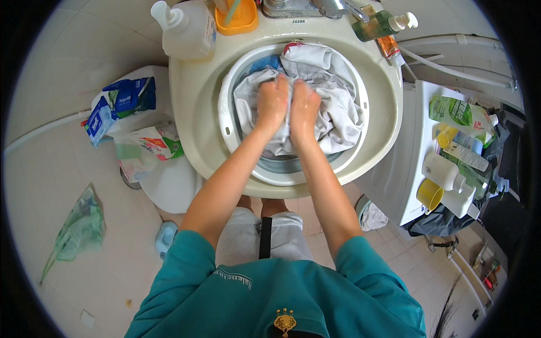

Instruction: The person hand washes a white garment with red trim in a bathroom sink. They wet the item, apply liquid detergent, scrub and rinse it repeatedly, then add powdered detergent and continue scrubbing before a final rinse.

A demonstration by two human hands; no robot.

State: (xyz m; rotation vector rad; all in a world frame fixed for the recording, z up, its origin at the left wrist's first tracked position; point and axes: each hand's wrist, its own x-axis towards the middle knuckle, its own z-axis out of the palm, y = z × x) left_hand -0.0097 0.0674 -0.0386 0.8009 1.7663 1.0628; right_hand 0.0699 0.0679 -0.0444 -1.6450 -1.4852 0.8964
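Note:
Wet white-grey cloth, apparently a garment, lies heaped in a round white plastic basin. The basin sits inside a cream washbasin. My left hand and my right hand are side by side over the middle of the heap, each closed on a bunch of the cloth. Both hands are slightly blurred, and their fingertips are partly hidden in the folds. A blue piece of fabric shows at the basin's far left, and a red patch at the cloth's far edge.
A pump bottle and an orange holder stand at the sink's back left. A metal faucet, green pump bottle and orange tube are at the back right. Several bottles crowd a white appliance; tissue packs lie left.

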